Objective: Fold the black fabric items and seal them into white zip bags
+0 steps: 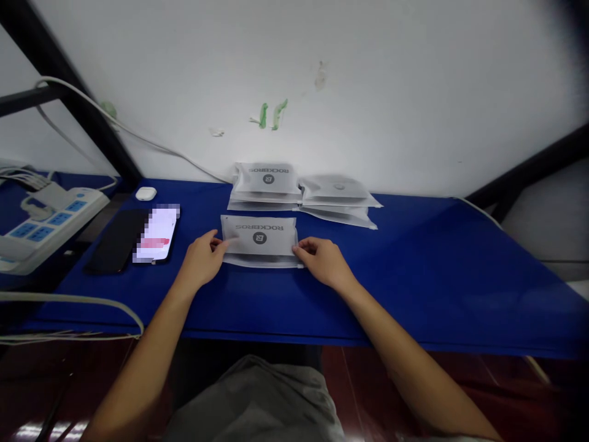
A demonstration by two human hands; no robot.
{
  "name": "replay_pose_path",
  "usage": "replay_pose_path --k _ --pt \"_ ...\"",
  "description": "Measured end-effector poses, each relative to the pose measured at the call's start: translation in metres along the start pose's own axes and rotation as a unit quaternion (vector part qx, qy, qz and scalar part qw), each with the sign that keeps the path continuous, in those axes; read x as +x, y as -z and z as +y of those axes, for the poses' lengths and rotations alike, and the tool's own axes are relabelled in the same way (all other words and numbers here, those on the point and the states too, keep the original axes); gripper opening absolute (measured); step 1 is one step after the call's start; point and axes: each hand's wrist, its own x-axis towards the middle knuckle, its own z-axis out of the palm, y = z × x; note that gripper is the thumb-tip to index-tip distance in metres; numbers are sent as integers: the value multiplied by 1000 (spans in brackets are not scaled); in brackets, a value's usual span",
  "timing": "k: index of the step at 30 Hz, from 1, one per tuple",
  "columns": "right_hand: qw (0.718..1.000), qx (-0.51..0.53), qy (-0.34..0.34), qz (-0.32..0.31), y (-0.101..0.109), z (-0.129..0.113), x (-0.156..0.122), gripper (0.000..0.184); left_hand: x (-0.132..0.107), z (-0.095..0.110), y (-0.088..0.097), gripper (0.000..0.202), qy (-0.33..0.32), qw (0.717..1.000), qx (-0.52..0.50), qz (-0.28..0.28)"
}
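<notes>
A frosted zip pouch (260, 238) printed "ROCKBROS", its lettering upside down from where I sit, lies on the blue table in front of me. My left hand (205, 258) pinches its left edge between thumb and fingers. At the opposite edge, my right hand (324, 261) grips the lower right side the same way. Just behind are more frosted pouches: a left stack (264, 184) with the same print facing up, and a right stack (338, 193) lying slightly skewed and touching it.
On the left lie a lit phone (159, 233), a dark phone-like slab (117, 242) and a white earbud case (146, 194). A white power strip (55, 227) with plugs sits farther left. The white wall (391, 92) rises behind the blue table (427, 276); black frame bars slant at both sides.
</notes>
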Motion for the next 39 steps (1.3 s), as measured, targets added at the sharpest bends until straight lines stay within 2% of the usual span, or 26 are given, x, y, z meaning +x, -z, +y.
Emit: replay_pose_path --k 6,12,15,21,26,30,34,39 --pt "999 43 -19 -16 0 3 -2 17 -1 -4 6 45 69 997 -32 -13" --pt "998 62 -13 -26 0 3 -2 18 -3 1 11 29 105 991 -75 -38" --pt "997 72 -13 -29 0 5 -2 18 -4 1 13 27 105 990 -93 -29" --pt "997 68 -1 -21 1 6 -5 17 -5 -2 14 36 96 994 -38 -42" --pt "998 66 1 -18 0 6 -5 16 -5 2 12 31 104 991 -69 -41" --pt "998 65 14 -13 -1 6 -6 15 -10 4 4 28 67 996 -59 -17" --pt "998 60 35 -3 2 8 -10 15 -20 11 -3 23 22 998 -47 40" --pt "996 66 58 27 11 10 -15 18 -27 24 -4 22 -28 994 -59 85"
